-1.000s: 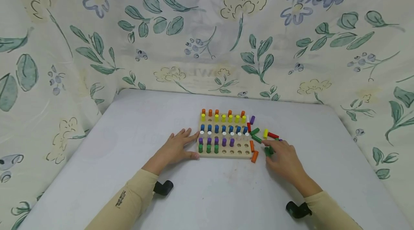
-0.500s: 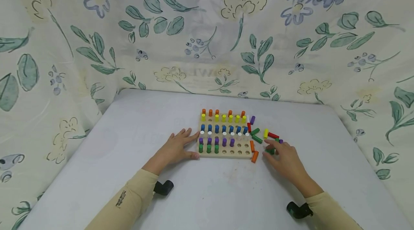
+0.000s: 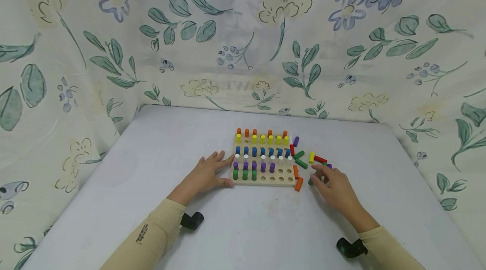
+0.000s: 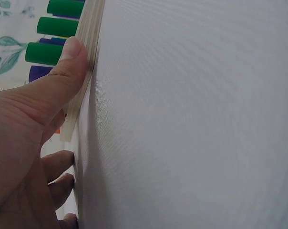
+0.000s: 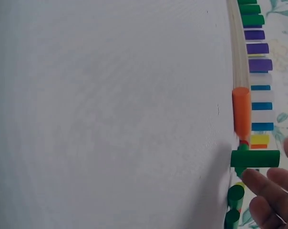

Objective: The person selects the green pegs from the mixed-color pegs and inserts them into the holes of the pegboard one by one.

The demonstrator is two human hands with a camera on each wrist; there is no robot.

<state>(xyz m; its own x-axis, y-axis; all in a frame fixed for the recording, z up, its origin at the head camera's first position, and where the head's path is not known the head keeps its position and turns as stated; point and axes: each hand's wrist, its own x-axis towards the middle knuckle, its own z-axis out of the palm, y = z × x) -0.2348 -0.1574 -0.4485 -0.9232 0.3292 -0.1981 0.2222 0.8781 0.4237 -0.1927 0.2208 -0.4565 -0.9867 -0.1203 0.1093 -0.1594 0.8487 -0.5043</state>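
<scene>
A wooden pegboard [image 3: 262, 182] holds rows of orange, yellow, blue, white, purple and green pegs. My left hand [image 3: 206, 173] rests at its left side with fingers spread; in the left wrist view the thumb [image 4: 70, 67] presses on the board's front edge. My right hand [image 3: 334, 183] is among the loose pegs to the right of the board, thumb and fingers apart. In the right wrist view a green peg [image 5: 256, 159] stands upright right at the fingertips, its whole length uncovered by the thumb.
Two orange pegs [image 3: 299, 184] lie along the board's right side. Farther back are loose green pegs [image 3: 301, 163], a yellow peg [image 3: 312, 157], red pegs [image 3: 320, 159] and a purple peg [image 3: 296, 141]. Behind the white table [image 3: 182, 130] hangs a floral cloth [image 3: 235, 42].
My right thumb and fingers part and then draw slightly nearer to each other around the green pegs. The left hand and the board stay where they are.
</scene>
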